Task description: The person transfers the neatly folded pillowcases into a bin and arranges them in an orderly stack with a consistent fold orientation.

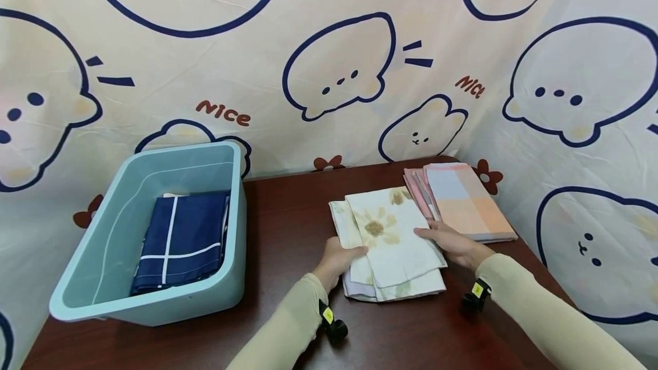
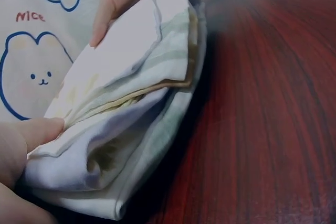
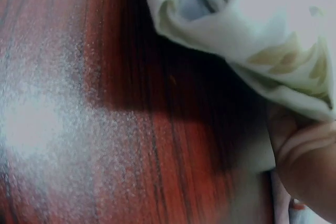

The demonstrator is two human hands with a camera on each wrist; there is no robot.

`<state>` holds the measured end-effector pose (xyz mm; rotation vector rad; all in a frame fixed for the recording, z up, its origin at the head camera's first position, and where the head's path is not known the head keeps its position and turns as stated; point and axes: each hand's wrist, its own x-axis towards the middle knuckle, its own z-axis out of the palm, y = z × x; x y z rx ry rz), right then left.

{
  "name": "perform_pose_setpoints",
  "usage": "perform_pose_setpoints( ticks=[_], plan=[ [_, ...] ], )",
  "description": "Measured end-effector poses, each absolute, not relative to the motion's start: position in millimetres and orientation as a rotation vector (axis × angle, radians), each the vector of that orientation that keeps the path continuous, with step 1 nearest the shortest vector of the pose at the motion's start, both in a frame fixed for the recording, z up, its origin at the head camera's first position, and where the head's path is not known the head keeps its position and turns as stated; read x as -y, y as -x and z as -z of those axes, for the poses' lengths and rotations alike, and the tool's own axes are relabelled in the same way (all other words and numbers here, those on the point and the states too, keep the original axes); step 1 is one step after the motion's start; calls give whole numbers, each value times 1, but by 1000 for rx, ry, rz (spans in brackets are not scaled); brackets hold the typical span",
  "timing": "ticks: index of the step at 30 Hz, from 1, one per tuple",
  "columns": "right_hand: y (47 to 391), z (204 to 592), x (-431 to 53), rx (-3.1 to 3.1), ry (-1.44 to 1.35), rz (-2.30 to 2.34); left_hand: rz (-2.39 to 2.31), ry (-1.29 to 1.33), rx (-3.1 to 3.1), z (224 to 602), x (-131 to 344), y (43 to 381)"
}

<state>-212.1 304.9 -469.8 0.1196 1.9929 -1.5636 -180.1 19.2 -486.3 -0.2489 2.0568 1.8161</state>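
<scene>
Pale cloth walls with dark blue cartoon faces (image 1: 339, 79) stand behind and to the right of a shiny, dark red-brown wooden bench (image 1: 288, 210). A folded white cloth with tan flowers (image 1: 396, 244) is near the middle of the bench, a bit toward the right edge. The left hand (image 1: 336, 261) grips its left side, thumb on top. The right hand (image 1: 457, 244) grips its right side. I can't tell if its near edge touches the bench.

To do this well, both hands should squeeze softly and stay level, so the layers don't slide. Some folds gape in the left wrist view, so they may need a tuck.

Just behind the right hand, near the bench's back right corner, is a folded cloth with peach and pale blue squares (image 1: 468, 198); it could get bumped. At the bench's left end is a light blue plastic tub (image 1: 195, 301), with a folded navy cloth with white lines (image 1: 180, 238) inside. Its high rim could catch a low cloth. Bare bench lies between the tub and the left hand.
</scene>
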Motion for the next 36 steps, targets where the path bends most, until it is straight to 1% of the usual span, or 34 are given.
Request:
perform_pose_setpoints(
  ticks=[15, 23, 36],
  plan=[
    [209, 463, -306, -1988, -67, 1614, -1876, 236, -2110, 487, -28, 182],
    [209, 458, -306, -1987, -38, 1612, -1923, 193, -2105, 476, -27, 181],
    [206, 448, -296, -1983, -47, 1637, -1860, 166, -2168, 459, -19, 179]
  ],
)
